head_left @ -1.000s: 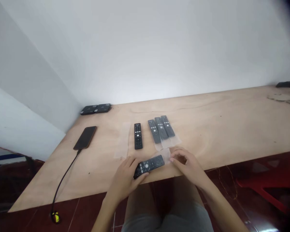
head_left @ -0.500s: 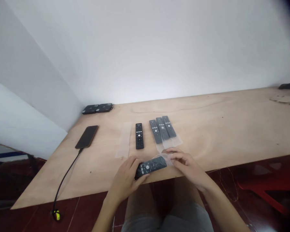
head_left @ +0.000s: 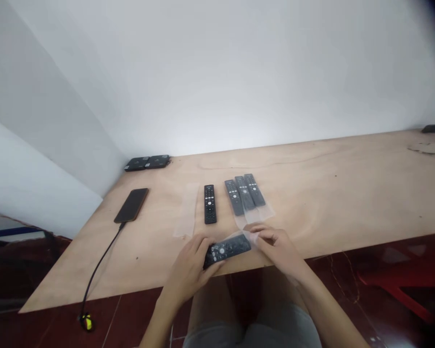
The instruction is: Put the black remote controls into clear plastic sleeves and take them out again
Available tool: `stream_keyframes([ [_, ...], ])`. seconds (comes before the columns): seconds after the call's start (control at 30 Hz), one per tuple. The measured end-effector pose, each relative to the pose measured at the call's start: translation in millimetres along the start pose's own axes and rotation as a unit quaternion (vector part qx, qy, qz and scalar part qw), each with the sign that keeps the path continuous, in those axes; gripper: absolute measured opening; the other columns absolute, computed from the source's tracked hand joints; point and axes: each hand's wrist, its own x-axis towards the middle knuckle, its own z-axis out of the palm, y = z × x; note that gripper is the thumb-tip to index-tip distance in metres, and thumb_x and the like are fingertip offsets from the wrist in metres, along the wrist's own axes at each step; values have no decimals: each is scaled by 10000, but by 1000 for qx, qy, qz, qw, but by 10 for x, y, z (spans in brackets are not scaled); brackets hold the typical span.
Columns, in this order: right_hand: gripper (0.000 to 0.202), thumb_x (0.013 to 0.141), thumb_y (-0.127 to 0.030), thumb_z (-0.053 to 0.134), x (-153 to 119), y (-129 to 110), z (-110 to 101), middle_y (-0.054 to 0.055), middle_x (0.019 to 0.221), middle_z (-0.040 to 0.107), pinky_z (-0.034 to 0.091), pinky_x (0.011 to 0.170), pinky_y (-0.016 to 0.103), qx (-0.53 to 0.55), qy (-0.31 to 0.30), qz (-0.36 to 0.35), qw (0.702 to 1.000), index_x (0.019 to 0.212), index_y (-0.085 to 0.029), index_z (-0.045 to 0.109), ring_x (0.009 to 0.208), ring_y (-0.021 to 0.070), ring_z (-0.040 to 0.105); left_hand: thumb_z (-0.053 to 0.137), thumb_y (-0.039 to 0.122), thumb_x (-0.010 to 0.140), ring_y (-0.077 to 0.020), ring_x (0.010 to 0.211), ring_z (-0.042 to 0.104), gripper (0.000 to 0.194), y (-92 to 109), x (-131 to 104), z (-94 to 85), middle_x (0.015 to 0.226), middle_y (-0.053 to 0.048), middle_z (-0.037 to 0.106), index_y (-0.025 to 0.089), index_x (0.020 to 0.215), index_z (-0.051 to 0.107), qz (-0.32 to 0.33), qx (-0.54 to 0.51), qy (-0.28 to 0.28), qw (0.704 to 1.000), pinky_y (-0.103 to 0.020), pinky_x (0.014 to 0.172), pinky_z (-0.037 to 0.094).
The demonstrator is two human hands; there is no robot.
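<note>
A dark remote in a clear plastic sleeve is held at the table's front edge. My left hand grips its left end, thumb below and fingers above. The sleeve's loose end is pinched in my right hand. Beyond it, an unwrapped black remote lies on the table. To its right rest three remotes in cloudy sleeves, side by side and partly overlapping. A flat translucent sleeve lies to the left of the unwrapped remote.
A phone with a black cable lies on the left of the wooden table. Two black boxes sit at the back left by the wall. A red chair stands at the lower right.
My right fingers have closed in more tightly on the sleeve's loose end. My left hand keeps its hold on the remote, and the view has shifted very slightly.
</note>
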Motion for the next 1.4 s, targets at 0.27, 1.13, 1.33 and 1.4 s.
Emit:
stream_keyframes([
  [0.27, 283, 948, -519, 827, -16, 26, 12, 110, 1213, 795, 540, 1126, 460, 3, -24, -9, 1000, 867, -254, 882, 1253, 320, 706, 723, 382, 1041, -294, 1083, 675, 297, -11, 2, 8, 1217, -83, 650, 256, 1274, 589, 3, -6, -6, 1000, -417, 909, 574],
  [1.13, 483, 856, -621, 899, -258, 279, -764, 111, 1045, 811, 578, 706, 333, 77, 103, 101, 987, 1075, -193, 843, 831, 232, 690, 747, 370, 1022, -277, 1065, 701, 266, 0, 30, -54, 1217, -66, 688, 276, 1259, 671, -32, -38, -24, 998, -395, 887, 598],
  [1.33, 501, 898, -612, 857, -435, 409, -1109, 72, 1009, 785, 533, 636, 322, 25, 159, 78, 984, 1249, -256, 816, 733, 193, 608, 602, 382, 1111, -282, 1153, 706, 263, -65, 15, -148, 1285, -76, 710, 301, 1349, 680, -49, -70, -25, 996, -437, 1003, 606],
  [1.4, 488, 872, -624, 872, -488, 434, -1150, 56, 893, 761, 532, 629, 343, -1, 154, 81, 985, 1167, -237, 835, 690, 199, 602, 537, 368, 1140, -284, 1191, 701, 275, -139, -32, -180, 1300, -87, 715, 292, 1361, 682, -63, -78, -15, 995, -456, 1052, 595],
])
